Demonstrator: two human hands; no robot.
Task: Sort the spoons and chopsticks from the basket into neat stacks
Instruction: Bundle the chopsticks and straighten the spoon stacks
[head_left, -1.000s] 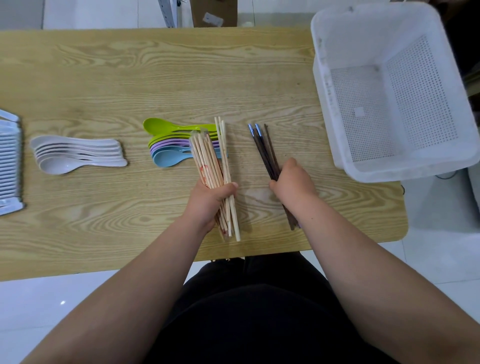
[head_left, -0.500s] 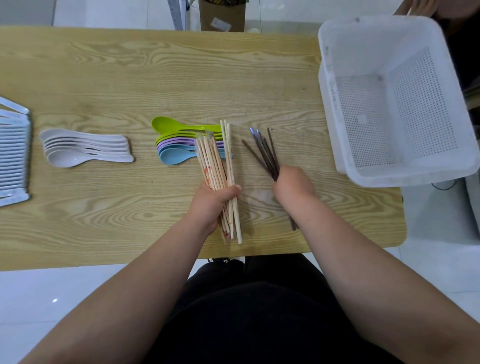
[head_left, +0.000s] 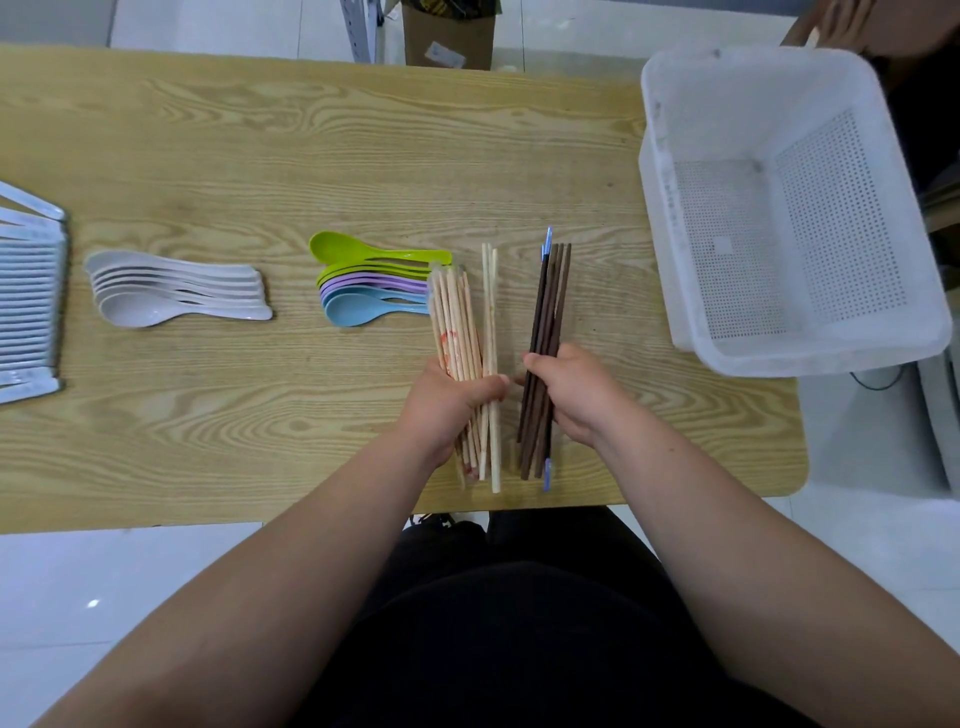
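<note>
My left hand (head_left: 447, 402) grips a bundle of several light wooden chopsticks (head_left: 465, 317) around its lower half. Beside it, my right hand (head_left: 579, 395) grips a tight bundle of several dark brown chopsticks (head_left: 553, 296), one with a blue tip. Both bundles point away from me, side by side over the table's near edge. Left of them lies a stack of green, purple and blue spoons (head_left: 363, 286). Further left is a stack of white spoons (head_left: 171, 291). The white perforated basket (head_left: 795, 332) stands at the right with nothing inside.
A row of white flat utensils (head_left: 28, 306) lies at the table's (head_left: 311, 156) left edge. A cardboard box (head_left: 447, 31) stands on the floor beyond the far edge. Another person's hand (head_left: 852, 26) shows at the top right, behind the basket.
My right hand has gathered the splayed dark chopsticks into one straight bundle and pulled it upright beside the light bundle. My left hand keeps its hold on the light chopsticks.
</note>
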